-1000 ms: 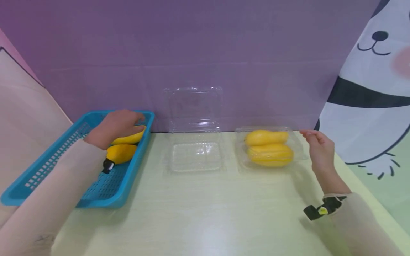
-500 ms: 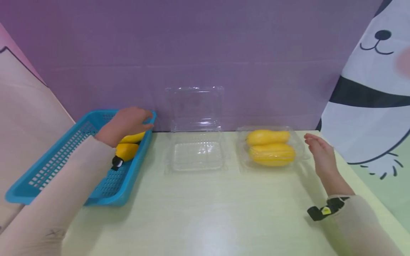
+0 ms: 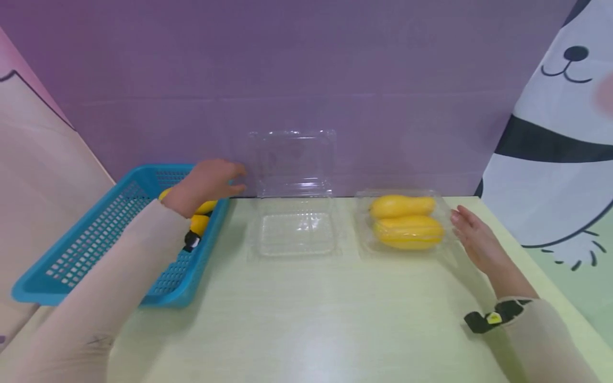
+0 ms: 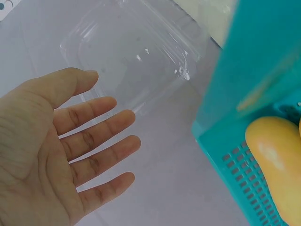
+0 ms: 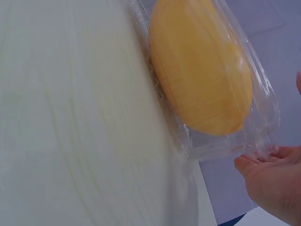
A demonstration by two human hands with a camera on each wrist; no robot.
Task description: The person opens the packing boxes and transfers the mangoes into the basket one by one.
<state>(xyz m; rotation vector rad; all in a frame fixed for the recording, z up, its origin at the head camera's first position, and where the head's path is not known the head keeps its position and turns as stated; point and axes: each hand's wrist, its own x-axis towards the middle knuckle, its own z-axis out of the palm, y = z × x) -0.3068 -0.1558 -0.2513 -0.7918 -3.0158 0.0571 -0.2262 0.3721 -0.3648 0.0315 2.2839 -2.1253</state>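
My left hand point(image 3: 208, 181) hovers over the far right corner of the blue basket point(image 3: 208, 260), beside an open clear plastic clamshell box point(image 3: 294, 234). In the left wrist view its palm shows, the fingers point(image 4: 103, 155) extended with nothing in them. Yellow squashes point(image 3: 198, 224) lie in the basket, partly hidden by that arm. My right hand point(image 3: 479, 242) is at the right side of a second clear clamshell box point(image 5: 211, 153), which encloses two yellow squashes point(image 3: 408, 233). Its fingertips are at the box's corner; whether they touch it I cannot tell.
The open box's lid point(image 3: 294, 159) stands upright against the purple backdrop point(image 3: 306, 64). Both boxes sit along the far edge of the pale table point(image 3: 306, 308). A panda-print sheet point(image 3: 551, 181) hangs at the right.
My left hand has moved right within the basket area, past its far right corner toward the open box. My right hand has lowered slightly and turned its fingers toward the filled box.
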